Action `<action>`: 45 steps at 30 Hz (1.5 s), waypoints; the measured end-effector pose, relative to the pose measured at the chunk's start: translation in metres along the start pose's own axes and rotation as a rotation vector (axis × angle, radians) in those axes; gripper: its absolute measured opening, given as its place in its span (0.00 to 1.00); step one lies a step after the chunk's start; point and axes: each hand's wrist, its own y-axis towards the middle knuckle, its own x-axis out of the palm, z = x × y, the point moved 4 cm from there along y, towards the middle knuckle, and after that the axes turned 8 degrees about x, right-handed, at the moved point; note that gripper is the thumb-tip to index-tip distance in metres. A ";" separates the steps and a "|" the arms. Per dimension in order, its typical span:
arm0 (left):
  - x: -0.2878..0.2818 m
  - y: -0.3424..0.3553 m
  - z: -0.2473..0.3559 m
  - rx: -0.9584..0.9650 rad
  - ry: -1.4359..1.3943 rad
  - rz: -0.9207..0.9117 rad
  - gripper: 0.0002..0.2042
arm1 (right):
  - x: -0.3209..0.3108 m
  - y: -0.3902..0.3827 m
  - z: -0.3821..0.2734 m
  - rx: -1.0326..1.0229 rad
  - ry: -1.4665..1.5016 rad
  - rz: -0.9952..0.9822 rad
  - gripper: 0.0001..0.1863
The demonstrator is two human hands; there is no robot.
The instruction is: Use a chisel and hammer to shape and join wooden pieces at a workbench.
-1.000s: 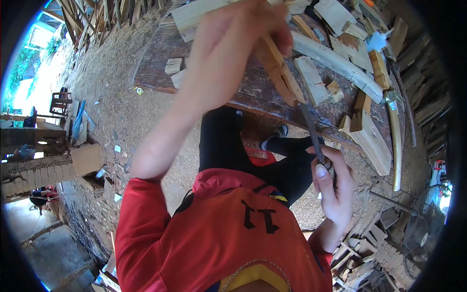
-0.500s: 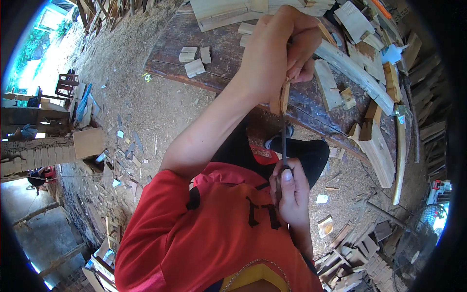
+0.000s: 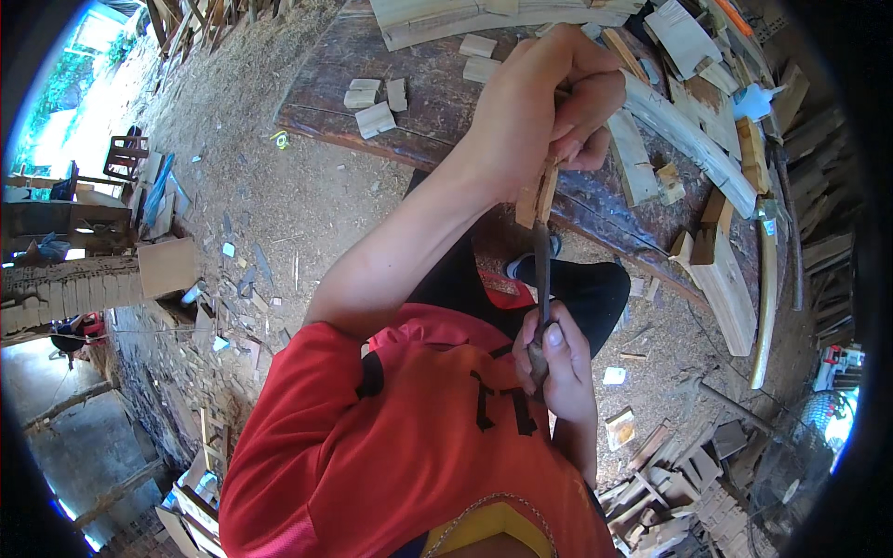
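My left hand [image 3: 572,116] is closed over the table's near edge around a small wooden piece [image 3: 526,203]. Two prongs of that piece stick out below the fingers, with a gap between them. In my right hand [image 3: 564,358], close to my body, is the wooden handle of a hand tool with a long, narrow, dark blade [image 3: 543,270]; whether it is a file or a chisel I cannot tell. The blade points away from me, its far end touching or very near the prongs. The left fingers hide the rest of the piece.
On the dark wooden table [image 3: 316,116] lie several small cut blocks [image 3: 375,120], a long pale strip [image 3: 693,139] and a curved wooden part [image 3: 726,298]. A long board [image 3: 419,28] spans the far side. Wood scraps litter the floor, and a fan [image 3: 809,456] stands at the right.
The blade has turned to show more of its flat side, and its far end has drawn back from between the prongs. The gap in the wooden piece shows more plainly.
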 end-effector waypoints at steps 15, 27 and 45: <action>-0.001 -0.012 -0.004 0.325 0.556 0.142 0.09 | 0.013 -0.001 0.002 -0.207 -0.555 0.516 0.10; 0.002 -0.005 -0.022 0.353 0.181 -0.222 0.09 | 0.022 0.004 0.007 -0.179 -0.220 0.285 0.21; 0.005 -0.012 -0.027 0.368 0.070 -0.299 0.06 | 0.018 0.007 0.027 -0.129 -0.024 0.160 0.17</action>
